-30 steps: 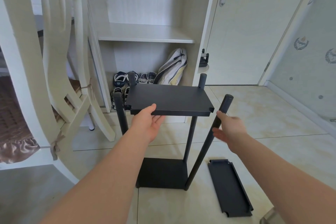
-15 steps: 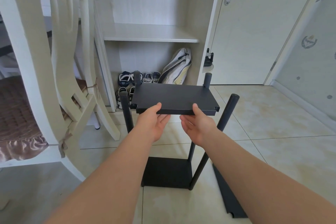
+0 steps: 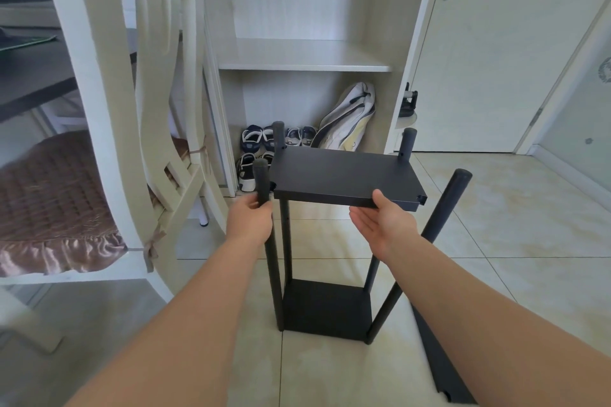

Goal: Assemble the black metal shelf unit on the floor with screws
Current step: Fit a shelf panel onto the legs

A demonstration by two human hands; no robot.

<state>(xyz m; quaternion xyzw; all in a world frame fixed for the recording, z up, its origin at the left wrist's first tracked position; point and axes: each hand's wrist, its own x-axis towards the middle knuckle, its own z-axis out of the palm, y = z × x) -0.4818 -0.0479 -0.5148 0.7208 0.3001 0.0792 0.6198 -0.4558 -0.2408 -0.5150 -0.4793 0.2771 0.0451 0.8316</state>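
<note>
Several shoes (image 3: 252,143) in cabinet (image 3: 304,67) behind shelf (image 3: 344,177)

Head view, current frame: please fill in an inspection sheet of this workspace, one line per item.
Surface: glossy beige tiled floor.
Job's things: black metal shelf panel held up level; black round front-right post leans outward; black base panel below; spare black panel lies on the floor.
Clutter: nothing seen.
Hands: left hand grips the black round front-left post; right hand pinches the shelf panel's front edge, thumb on top.
Cables: nothing seen.
Surroundings: white wooden chair, open cabinet holding shoes and a bag, closed white door.
</note>
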